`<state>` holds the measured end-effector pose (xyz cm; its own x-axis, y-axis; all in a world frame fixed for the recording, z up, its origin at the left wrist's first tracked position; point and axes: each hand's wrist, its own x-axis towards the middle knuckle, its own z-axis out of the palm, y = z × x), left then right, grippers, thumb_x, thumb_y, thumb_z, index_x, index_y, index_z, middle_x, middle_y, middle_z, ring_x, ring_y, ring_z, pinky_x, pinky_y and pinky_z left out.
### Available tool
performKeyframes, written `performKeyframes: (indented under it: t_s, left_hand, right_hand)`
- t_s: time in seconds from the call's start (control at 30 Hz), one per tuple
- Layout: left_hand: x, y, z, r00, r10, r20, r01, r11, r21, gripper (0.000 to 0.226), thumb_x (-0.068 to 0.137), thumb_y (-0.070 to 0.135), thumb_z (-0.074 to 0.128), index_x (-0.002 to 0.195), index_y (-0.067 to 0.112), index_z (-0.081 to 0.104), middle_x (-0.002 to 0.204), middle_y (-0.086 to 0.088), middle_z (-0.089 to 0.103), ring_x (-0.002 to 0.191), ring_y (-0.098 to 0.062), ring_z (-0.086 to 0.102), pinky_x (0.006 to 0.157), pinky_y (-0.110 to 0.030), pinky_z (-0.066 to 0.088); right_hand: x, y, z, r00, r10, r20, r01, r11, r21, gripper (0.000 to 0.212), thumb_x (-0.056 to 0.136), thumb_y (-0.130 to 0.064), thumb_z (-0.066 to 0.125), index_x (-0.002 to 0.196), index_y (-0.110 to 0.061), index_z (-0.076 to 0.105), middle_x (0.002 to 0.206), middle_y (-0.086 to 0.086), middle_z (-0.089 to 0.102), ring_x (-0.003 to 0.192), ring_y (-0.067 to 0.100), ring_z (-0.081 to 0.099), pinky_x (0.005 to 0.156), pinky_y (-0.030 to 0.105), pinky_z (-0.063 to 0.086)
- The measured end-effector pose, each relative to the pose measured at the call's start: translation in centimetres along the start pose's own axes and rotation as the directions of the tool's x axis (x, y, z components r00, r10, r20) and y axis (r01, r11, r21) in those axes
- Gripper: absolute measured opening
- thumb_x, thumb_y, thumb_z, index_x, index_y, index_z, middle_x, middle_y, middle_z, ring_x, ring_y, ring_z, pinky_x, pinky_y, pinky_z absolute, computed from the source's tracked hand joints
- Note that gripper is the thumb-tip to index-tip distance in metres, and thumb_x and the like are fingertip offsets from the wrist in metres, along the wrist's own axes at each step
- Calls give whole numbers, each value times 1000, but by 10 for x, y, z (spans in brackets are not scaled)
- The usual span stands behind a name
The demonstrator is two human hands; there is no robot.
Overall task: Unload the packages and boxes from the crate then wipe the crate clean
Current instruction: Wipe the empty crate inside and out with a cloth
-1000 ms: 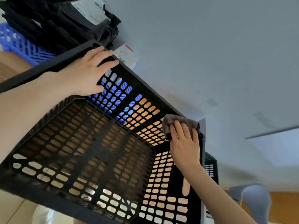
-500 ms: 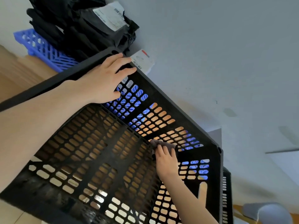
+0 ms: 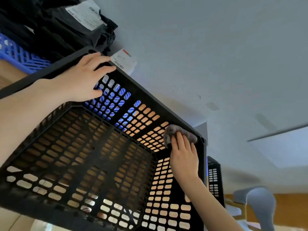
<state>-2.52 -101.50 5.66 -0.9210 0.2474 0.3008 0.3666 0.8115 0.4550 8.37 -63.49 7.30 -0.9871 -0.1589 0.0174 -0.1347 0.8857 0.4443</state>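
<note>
- The left hand (image 3: 78,80) lies over the black crate (image 3: 150,101) rim with straight fingers and clasps nothing, likely steadying the tilted, emptied crate.
- The right hand (image 3: 183,157) presses a grey cloth (image 3: 180,131) flat-fingered into the corner (wiping, I judge).
- Beyond the left fingertips, black packages (image 3: 70,30) pile on a blue crate (image 3: 18,54) against a pale grey surface (image 3: 200,47).

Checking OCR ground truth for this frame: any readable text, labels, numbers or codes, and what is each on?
shipping label on the black package: printed lines, too blurred to read.
white label behind the black crate: a barcode and a red mark, text too small to read.
black crate: no marking visible.
Nothing legible in this frame.
</note>
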Motion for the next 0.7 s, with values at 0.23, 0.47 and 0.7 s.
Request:
performKeyframes:
  t_s: [0.23,0.47,0.7]
  left_hand:
    - [-1,1,1,999,43,-16,-42,999,31,89,74,9,80,150,12,33,159,-11,18,147,-33,6,112,-59,29]
    - [-6,-3,6,998,60,-19,-58,994,87,96,72,9,82,152,17,29,161,-2,12,149,-26,4,114,-49,17]
    - [-5,3,11,998,52,-34,-44,982,185,97,65,13,85,149,14,36,160,1,16,148,-33,16,118,-45,17]
  right_hand:
    - [22,-46,65,963,-68,261,48,995,83,48,95,-25,48,141,-16,41,145,6,37,134,27,36,113,50,26]
    - [18,-62,102,945,-77,318,11,979,204,47,99,-20,40,145,-18,36,153,5,30,141,27,26,117,49,20]
    - [-4,-54,81,957,126,260,-255,793,554,50,104,-20,32,153,-21,26,163,-2,9,150,15,4,121,40,5]
